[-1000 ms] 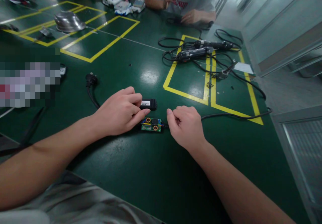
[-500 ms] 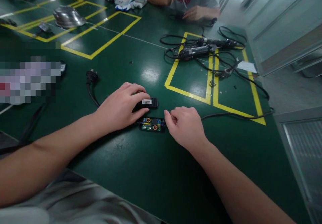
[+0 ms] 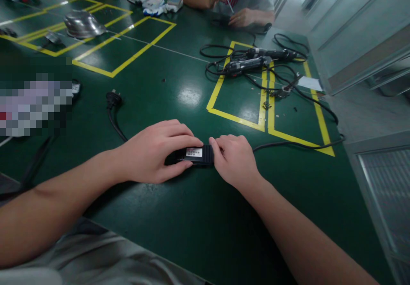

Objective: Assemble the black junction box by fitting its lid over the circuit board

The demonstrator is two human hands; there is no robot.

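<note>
My left hand (image 3: 160,150) grips a black plastic cover (image 3: 207,153) with a white label, thumb on the near side and fingers on the far side. The cover lies over the lower shell with the circuit board, which is hidden beneath it; whether the two are fully joined I cannot tell. At its right end, my right hand (image 3: 235,159) is closed around the black cable (image 3: 272,145), which runs off to the right. Left of my left hand, a cord ends in a black power plug (image 3: 114,99).
Two electric screwdrivers (image 3: 248,66) with coiled cords lie at the right back, near small loose screws (image 3: 267,105). A metal bowl (image 3: 83,24) stands at the far left. Across the green table (image 3: 179,216), a co-worker's hands (image 3: 240,17) hold a thin tool.
My left hand has brought the black cover toward me and onto the open shell, covering the circuit board. My right hand keeps its place at the cable end. The view has shifted slightly.
</note>
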